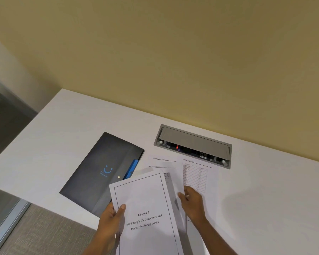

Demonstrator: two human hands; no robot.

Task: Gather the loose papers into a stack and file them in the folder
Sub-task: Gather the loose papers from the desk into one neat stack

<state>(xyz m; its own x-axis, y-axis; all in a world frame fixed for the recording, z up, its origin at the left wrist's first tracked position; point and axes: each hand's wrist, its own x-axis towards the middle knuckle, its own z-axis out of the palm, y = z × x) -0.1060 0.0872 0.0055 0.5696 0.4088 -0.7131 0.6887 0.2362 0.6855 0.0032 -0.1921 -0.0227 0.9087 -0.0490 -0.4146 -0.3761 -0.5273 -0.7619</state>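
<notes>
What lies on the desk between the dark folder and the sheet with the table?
In the head view, two overlapping loose sheets lie between the folder and the table sheet.

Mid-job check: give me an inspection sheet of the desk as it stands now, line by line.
Surface: white desk, flat, against a yellow wall.
Job's things: dark folder lying closed at left; Chapter 3 page lifted; loose sheets on the desk at right.
Clutter: nothing seen.
Hands: left hand pinches the Chapter 3 page; right hand rests on the loose sheets.
Cables: nothing seen; desk power box, lid partly open.
Surroundings: grey carpet, glass partition at left.
</notes>
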